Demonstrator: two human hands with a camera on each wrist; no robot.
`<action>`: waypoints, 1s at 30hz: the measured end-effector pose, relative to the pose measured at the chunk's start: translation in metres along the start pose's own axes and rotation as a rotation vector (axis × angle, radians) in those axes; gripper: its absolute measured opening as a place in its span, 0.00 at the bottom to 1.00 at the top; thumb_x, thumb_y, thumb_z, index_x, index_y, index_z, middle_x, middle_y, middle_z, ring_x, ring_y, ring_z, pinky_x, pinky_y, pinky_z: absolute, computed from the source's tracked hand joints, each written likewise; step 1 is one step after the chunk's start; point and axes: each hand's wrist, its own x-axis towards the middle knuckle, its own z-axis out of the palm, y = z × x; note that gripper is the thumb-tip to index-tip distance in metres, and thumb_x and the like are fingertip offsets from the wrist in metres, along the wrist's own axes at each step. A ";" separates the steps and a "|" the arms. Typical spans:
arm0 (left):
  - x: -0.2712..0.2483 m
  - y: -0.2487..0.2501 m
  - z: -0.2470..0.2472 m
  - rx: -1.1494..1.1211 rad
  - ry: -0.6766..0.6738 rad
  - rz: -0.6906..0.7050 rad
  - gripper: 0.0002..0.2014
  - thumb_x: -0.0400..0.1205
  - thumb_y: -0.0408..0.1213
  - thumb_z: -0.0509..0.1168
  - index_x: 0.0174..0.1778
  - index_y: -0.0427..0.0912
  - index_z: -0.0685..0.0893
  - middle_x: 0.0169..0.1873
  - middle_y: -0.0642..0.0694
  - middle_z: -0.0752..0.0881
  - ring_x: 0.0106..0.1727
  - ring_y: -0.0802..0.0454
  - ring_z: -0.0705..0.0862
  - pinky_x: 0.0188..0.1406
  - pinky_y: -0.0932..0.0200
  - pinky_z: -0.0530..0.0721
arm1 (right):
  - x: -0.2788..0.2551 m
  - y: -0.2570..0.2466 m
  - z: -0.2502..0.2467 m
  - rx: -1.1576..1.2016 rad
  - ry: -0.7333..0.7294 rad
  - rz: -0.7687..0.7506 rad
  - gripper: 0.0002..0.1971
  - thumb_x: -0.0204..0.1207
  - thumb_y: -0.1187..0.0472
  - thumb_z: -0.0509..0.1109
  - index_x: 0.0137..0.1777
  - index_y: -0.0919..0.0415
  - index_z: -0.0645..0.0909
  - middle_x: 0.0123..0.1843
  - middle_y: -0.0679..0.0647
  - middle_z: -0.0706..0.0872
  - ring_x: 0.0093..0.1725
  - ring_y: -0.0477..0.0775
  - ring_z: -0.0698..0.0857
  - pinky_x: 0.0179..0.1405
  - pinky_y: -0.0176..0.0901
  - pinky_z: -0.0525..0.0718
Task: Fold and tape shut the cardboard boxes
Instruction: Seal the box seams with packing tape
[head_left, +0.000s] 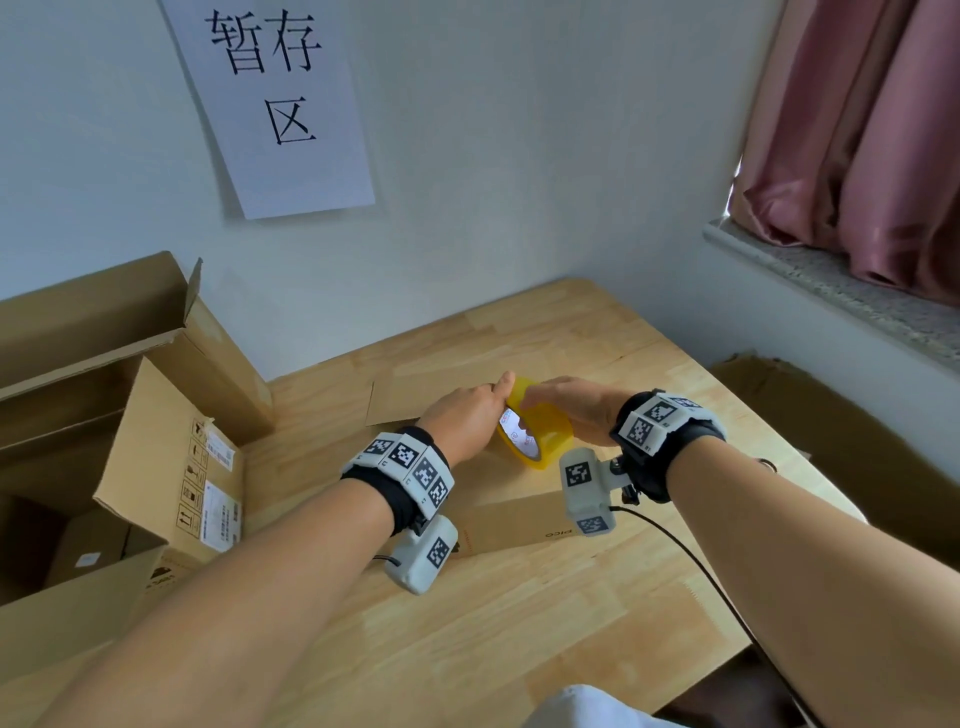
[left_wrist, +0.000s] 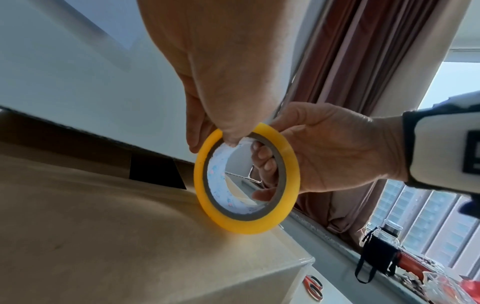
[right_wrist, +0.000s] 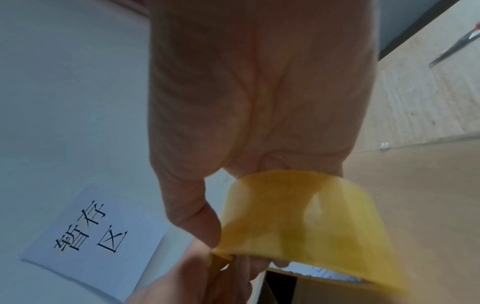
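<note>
Two-handed grip on the yellow tape roll (head_left: 535, 435): right hand (head_left: 576, 410) curling through its core, left hand (head_left: 467, 415) pinching the rim, perhaps picking at the tape's end. Roll standing on edge atop the flat cardboard box (head_left: 511, 512), lying on the wooden table (head_left: 519, 634). Open box (head_left: 130, 415) sitting left.

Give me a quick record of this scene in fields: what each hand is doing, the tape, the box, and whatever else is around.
left hand: pinches the rim of the yellow roll of packing tape
right hand: holds the same roll, fingers through its core
tape: upright on edge on the flat brown cardboard box
box seam: cannot tell if taped
table: light wooden tabletop
left side: large open cardboard carton
wall: white paper sign with black characters
scissors: orange-handled scissors beside the box
</note>
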 end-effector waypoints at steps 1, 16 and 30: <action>-0.001 0.001 0.000 0.002 0.002 0.000 0.33 0.83 0.24 0.50 0.84 0.41 0.46 0.64 0.37 0.78 0.58 0.39 0.81 0.51 0.49 0.78 | 0.000 0.001 0.002 -0.016 0.016 -0.002 0.12 0.79 0.58 0.65 0.55 0.67 0.79 0.46 0.61 0.83 0.44 0.60 0.81 0.46 0.49 0.78; -0.003 0.002 0.000 -0.020 -0.016 0.017 0.32 0.85 0.27 0.50 0.84 0.44 0.45 0.70 0.38 0.75 0.63 0.39 0.79 0.58 0.47 0.79 | -0.017 0.002 0.005 0.061 -0.029 0.037 0.09 0.73 0.65 0.61 0.51 0.67 0.74 0.39 0.60 0.77 0.34 0.58 0.75 0.35 0.45 0.74; -0.003 0.003 -0.001 0.021 -0.009 0.032 0.34 0.83 0.24 0.50 0.85 0.42 0.45 0.69 0.38 0.75 0.61 0.39 0.79 0.53 0.51 0.76 | -0.014 0.012 -0.002 0.124 -0.074 -0.006 0.15 0.81 0.65 0.62 0.66 0.70 0.77 0.56 0.66 0.82 0.46 0.62 0.83 0.44 0.49 0.82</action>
